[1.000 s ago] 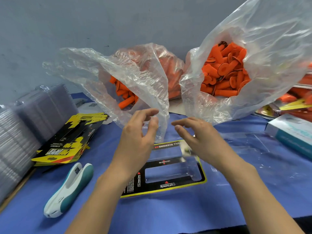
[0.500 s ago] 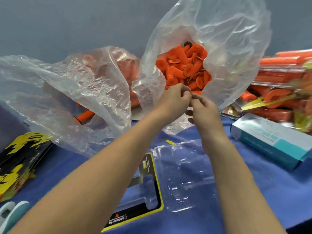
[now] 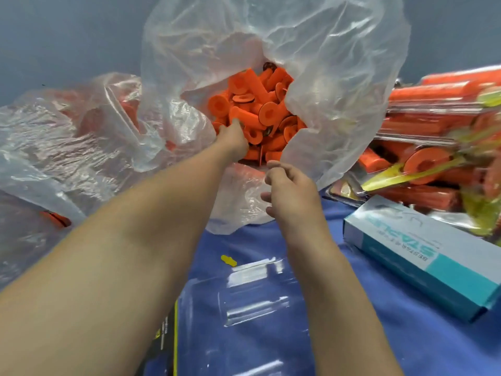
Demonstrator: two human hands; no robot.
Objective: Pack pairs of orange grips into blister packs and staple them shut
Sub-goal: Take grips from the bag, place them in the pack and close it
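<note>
While both arms reach forward, left hand (image 3: 233, 139): set in the mouth of the clear bag (image 3: 339, 77). Its grip is buried among the orange grips (image 3: 260, 112), thumb against one. Whether it is clamped on any cannot be told.
Right hand (image 3: 291, 185): just right of the left grip, at the bag's lower rim. The fingers are curled, but whether the grip pinches the plastic cannot be told.
Orange grips: heaped in the bag, around and beyond the left grip.
Blister pack (image 3: 257, 308): clear, flat on the blue counter (image 3: 379, 335), below both grips and nearer the person.
Insert card (image 3: 166, 337): black and yellow, beneath the left forearm.
Staple box (image 3: 433, 261): on the counter, right of the right grip.
Filled packs (image 3: 433, 126): stacked beyond the box.
Second bag (image 3: 81, 147): left of the left grip.
</note>
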